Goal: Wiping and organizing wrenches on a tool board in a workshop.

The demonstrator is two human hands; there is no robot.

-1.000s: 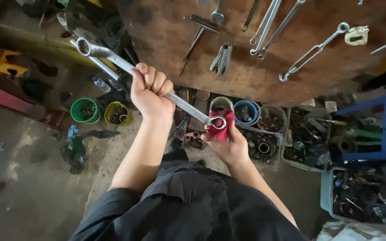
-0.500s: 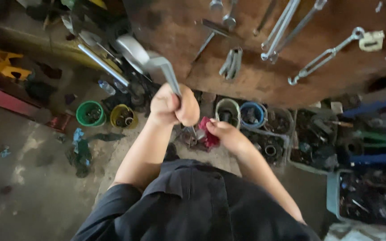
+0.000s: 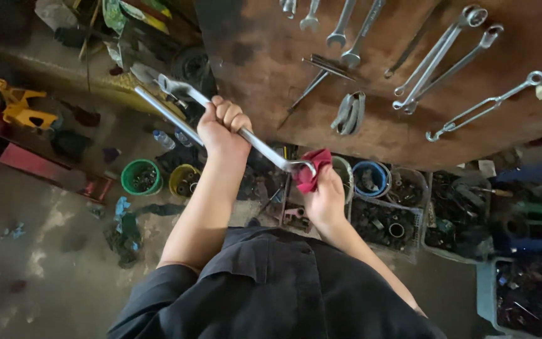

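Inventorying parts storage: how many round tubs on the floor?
5: green, yellow left of the arm; pale, blue, grey right of the rag. Others may be hidden.

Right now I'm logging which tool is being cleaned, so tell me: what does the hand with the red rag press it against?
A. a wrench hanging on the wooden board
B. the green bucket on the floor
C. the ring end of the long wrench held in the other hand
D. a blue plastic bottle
C: the right hand holds the red rag around the ring end of the long wrench, whose shaft the left hand grips.
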